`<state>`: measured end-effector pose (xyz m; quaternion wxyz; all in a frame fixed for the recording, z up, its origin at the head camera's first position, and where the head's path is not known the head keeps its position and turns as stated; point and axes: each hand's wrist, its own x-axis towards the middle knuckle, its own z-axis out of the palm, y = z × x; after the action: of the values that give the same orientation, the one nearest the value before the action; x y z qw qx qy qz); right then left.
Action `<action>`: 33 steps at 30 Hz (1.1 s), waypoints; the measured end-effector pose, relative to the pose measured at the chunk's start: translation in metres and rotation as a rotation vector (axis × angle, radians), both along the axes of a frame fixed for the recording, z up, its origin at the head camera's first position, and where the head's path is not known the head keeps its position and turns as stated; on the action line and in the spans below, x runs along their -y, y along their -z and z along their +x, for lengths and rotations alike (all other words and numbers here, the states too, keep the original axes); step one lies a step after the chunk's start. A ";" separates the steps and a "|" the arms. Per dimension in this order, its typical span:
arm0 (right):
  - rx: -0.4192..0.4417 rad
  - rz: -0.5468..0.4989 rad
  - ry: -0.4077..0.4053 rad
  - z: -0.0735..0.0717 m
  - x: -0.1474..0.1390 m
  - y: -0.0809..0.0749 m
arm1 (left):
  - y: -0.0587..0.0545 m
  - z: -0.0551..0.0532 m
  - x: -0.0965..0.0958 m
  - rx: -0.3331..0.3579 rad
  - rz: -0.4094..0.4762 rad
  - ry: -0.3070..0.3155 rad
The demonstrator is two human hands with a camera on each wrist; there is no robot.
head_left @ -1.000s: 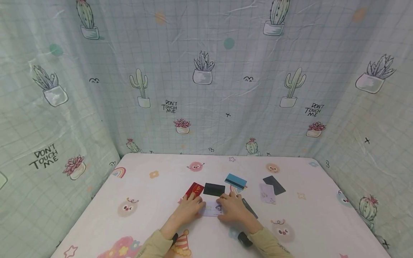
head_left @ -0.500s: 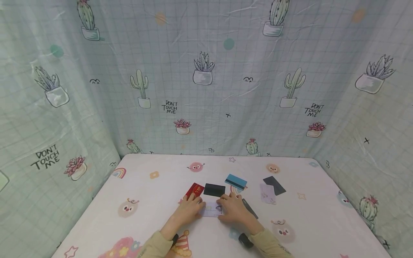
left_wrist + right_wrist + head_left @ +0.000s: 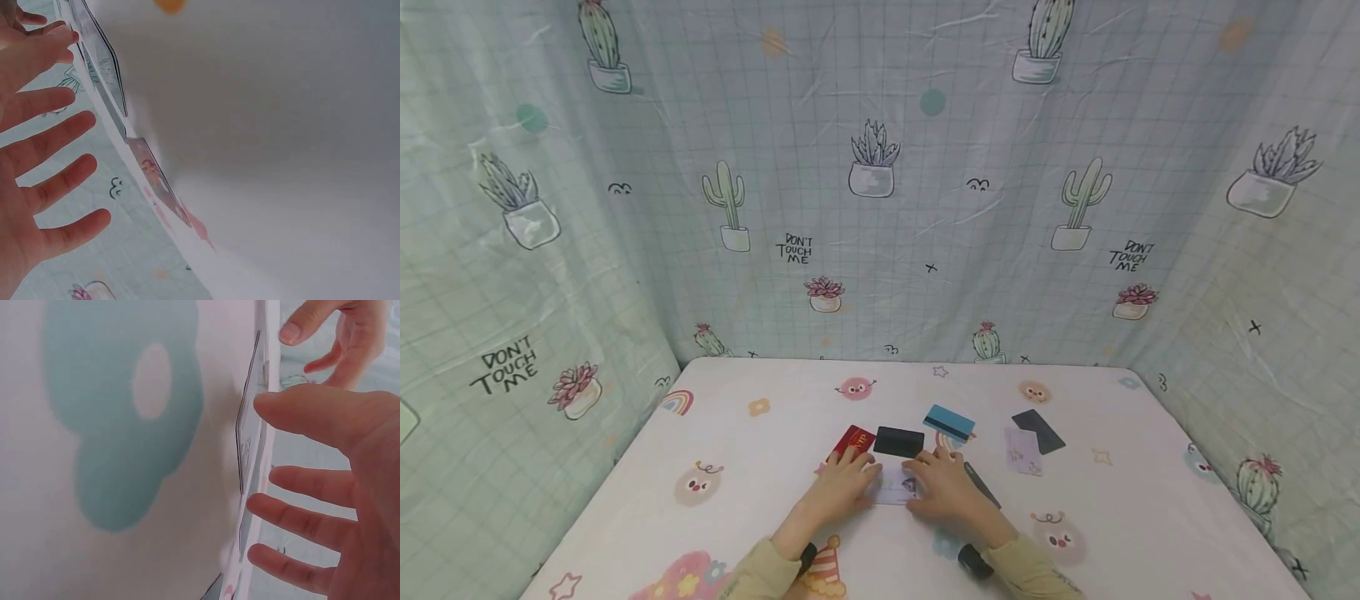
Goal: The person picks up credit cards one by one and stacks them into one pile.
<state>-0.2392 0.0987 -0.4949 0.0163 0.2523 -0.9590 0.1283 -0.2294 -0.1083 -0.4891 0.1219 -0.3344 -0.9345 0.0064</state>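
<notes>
Nearer than the black card [image 3: 898,442], the left hand [image 3: 842,483] and right hand [image 3: 947,486] are flanking, fingers [image 3: 56,134] wide, a pale card [image 3: 892,492], likely light, stiff, best pinched at its ends.

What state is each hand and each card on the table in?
Left hand: fingers spread
Right hand: fingers spread
Pale card: flat between the hands, partly hidden
Red VIP card: flat, partly hidden
Black card: flat
Blue card: flat, dark stripe showing
Grey card: flat, partly covered
Lilac card: flat, overlapping that one
Dark card by right hand: flat, partly hidden

curtained booth [image 3: 1210,275], cactus-print walls [image 3: 925,225], cartoon-print tabletop [image 3: 760,458]
</notes>
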 end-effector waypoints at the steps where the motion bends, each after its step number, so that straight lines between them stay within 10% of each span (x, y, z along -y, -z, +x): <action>1: -0.003 -0.005 -0.001 0.000 0.000 -0.001 | 0.000 -0.001 0.000 0.001 0.003 0.001; 33: -0.184 0.052 0.013 -0.024 -0.017 -0.008 | -0.012 -0.033 0.001 -0.117 -0.009 0.078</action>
<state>-0.2636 0.1156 -0.4868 0.0987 0.2572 -0.9580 0.0795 -0.2623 -0.1091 -0.4766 0.1752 -0.3700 -0.9120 0.0256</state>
